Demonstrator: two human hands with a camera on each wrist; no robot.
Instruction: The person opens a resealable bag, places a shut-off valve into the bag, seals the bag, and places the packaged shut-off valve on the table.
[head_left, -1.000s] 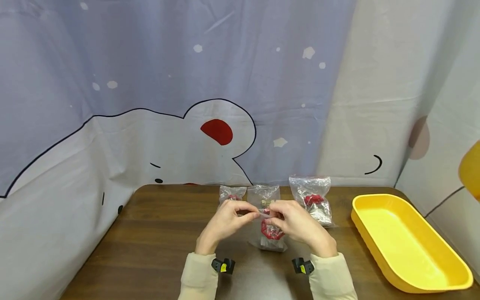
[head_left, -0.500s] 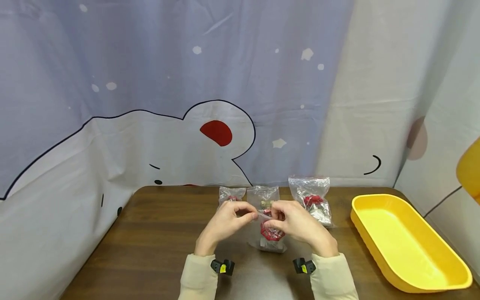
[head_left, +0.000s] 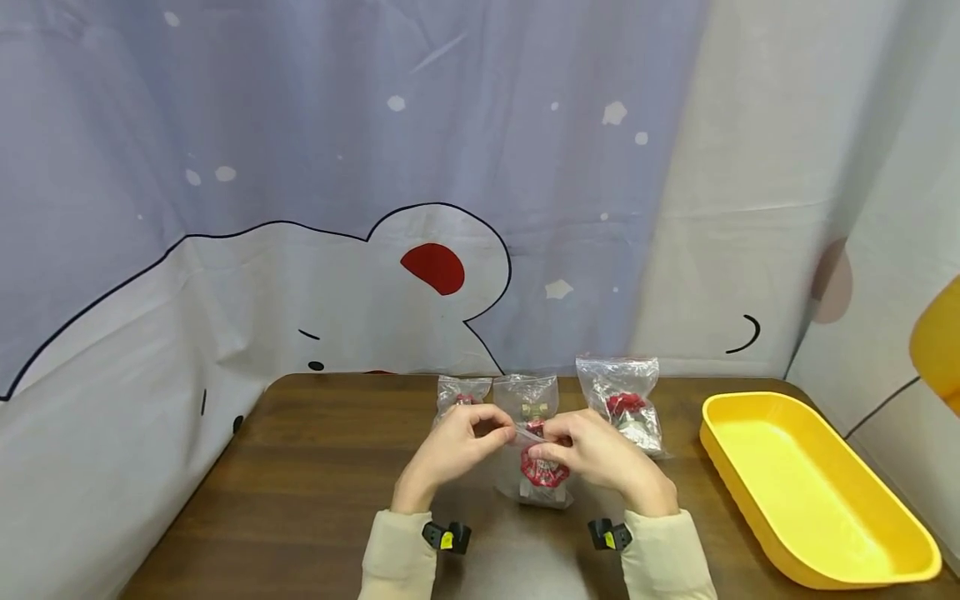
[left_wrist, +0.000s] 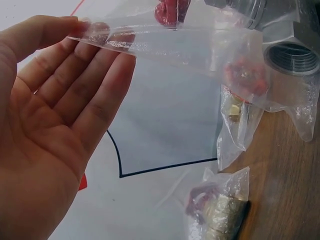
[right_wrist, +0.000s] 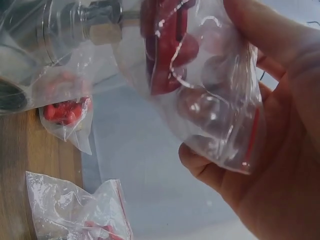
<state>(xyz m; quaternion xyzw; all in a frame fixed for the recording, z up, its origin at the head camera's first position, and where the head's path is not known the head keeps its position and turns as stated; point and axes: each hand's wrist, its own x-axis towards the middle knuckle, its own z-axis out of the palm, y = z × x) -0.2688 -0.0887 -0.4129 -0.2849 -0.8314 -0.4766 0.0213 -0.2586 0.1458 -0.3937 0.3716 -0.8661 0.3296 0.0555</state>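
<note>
Between my hands is a clear zip bag (head_left: 525,437) holding a silver gate valve (left_wrist: 295,30) with a red handwheel (head_left: 545,468). My left hand (head_left: 459,440) pinches one end of the bag's top edge between thumb and index finger; in the left wrist view its other fingers are extended behind the film. My right hand (head_left: 596,450) pinches the other end near the red zip line (right_wrist: 253,132), with fingers behind the plastic. In the right wrist view, the handwheel lies inside the bag near my fingertips. The bag's lower end hangs close to the table; contact is unclear.
Behind the hands lie a small bag (head_left: 463,390) with a red-wheeled valve, a bag with a brass valve (head_left: 534,411), and a larger bag (head_left: 626,404) at right. A yellow tray (head_left: 817,492) stands on the wooden table (head_left: 300,483), with a curtain behind.
My right fingers have lowered slightly and come closer to the thumb along the bag's top edge. The left hand keeps its pinch almost in place. The other bags have not moved.
</note>
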